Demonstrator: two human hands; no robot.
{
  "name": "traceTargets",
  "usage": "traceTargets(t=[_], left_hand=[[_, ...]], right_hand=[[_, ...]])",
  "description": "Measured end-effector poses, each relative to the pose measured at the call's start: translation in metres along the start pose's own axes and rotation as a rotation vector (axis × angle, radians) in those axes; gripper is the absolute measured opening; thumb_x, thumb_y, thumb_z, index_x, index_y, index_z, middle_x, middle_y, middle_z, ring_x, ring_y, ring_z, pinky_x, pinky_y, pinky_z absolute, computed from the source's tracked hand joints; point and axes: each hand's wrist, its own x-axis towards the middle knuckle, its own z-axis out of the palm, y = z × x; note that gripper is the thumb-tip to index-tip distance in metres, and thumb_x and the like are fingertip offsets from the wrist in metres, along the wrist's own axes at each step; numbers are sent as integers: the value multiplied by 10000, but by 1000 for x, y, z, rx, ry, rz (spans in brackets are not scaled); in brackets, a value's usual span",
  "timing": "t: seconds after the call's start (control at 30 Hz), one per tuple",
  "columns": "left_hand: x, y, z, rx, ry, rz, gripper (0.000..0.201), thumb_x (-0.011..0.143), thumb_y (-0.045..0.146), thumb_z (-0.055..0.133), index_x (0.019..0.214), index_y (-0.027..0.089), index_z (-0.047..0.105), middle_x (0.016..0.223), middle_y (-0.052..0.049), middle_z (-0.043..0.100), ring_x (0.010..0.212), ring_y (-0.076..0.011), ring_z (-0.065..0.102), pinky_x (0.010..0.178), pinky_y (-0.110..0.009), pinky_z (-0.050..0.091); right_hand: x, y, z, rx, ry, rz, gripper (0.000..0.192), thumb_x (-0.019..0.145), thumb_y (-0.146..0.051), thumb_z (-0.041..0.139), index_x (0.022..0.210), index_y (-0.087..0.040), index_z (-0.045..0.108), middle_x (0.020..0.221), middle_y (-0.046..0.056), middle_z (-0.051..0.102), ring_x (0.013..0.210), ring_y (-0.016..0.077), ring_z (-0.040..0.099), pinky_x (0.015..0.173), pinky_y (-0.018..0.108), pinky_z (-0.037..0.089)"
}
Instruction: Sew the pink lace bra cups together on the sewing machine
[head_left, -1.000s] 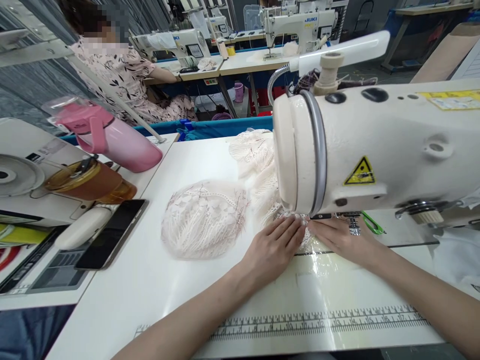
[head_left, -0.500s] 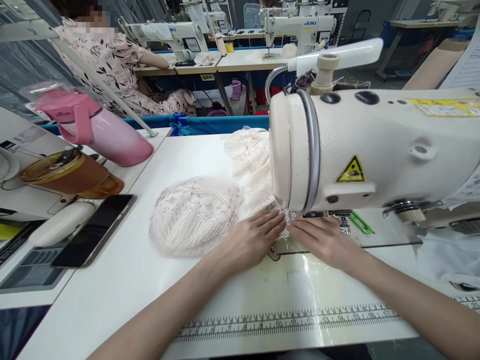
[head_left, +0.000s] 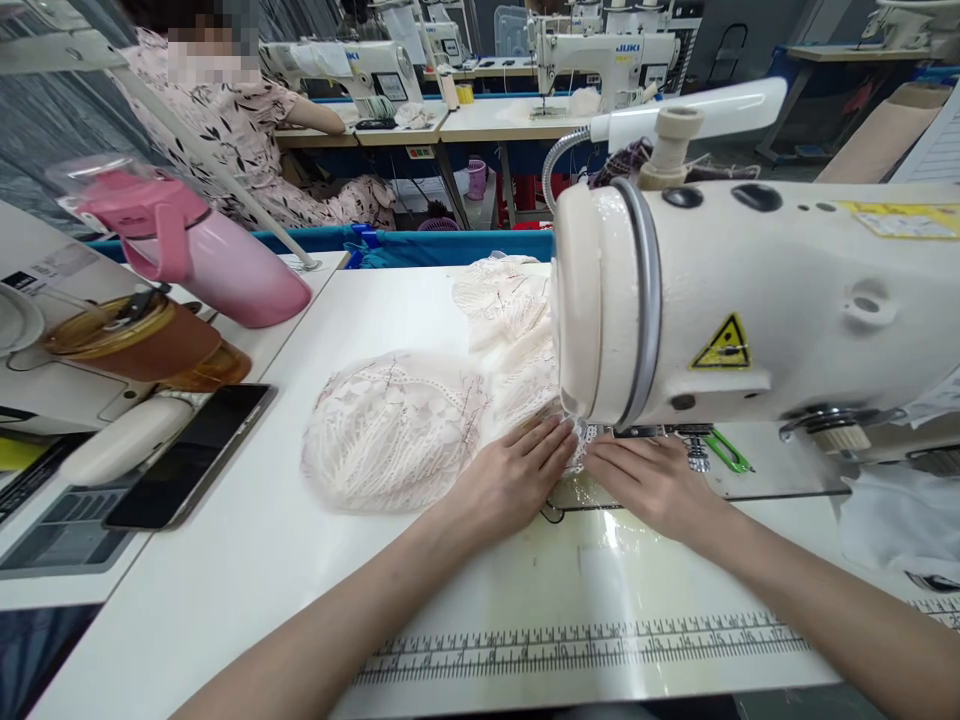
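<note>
Down on the smooth white table (head_left: 247, 590), both hands lie flat with fingers stretched out, pressing a piece of pale cream lace fabric (head_left: 397, 430) at the foot of a glossy cream sewing machine (head_left: 750, 300). Left hand (head_left: 510, 478) rests palm-down on the lace's near edge, nothing gripped; right hand (head_left: 654, 482) lies open just beside it, fingertips on the lace under the machine's rounded head. Lace is openwork, petal-patterned, bunched into a domed heap to the left and trailing back behind the machine. A printed ruler strip (head_left: 585, 645) runs along the table's near edge. Off left stand a pink bottle (head_left: 202, 255), an amber cup (head_left: 150, 345) and a dark flat phone (head_left: 191, 455).
</note>
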Motion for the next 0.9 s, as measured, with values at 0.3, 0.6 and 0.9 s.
traceTargets(t=[0.3, 0.6, 0.9], left_hand=[[3, 9, 3, 60, 25, -53, 319, 943, 98, 390, 1190, 20, 576, 1225, -174, 630, 1172, -261, 593, 1007, -420, 493], [5, 19, 4, 36, 21, -146, 342, 946, 171, 451, 1233, 17, 556, 1198, -195, 638, 1177, -293, 583, 996, -450, 490], [7, 22, 0, 70, 37, -155, 339, 972, 271, 453, 1191, 54, 595, 1152, -170, 665, 1119, -288, 621, 940, -427, 521]], right_hand=[[-2, 2, 3, -17, -30, 15, 253, 861, -23, 512, 1027, -166, 637, 1064, -10, 716, 898, 117, 635, 725, 277, 440], [-12, 12, 8, 104, -136, 97, 341, 889, -62, 507, 1138, -248, 648, 1072, 20, 704, 948, 139, 650, 838, 275, 518], [-21, 18, 8, -34, -247, 86, 475, 890, -57, 490, 1304, -283, 540, 1043, 7, 711, 800, 144, 651, 610, 293, 513]])
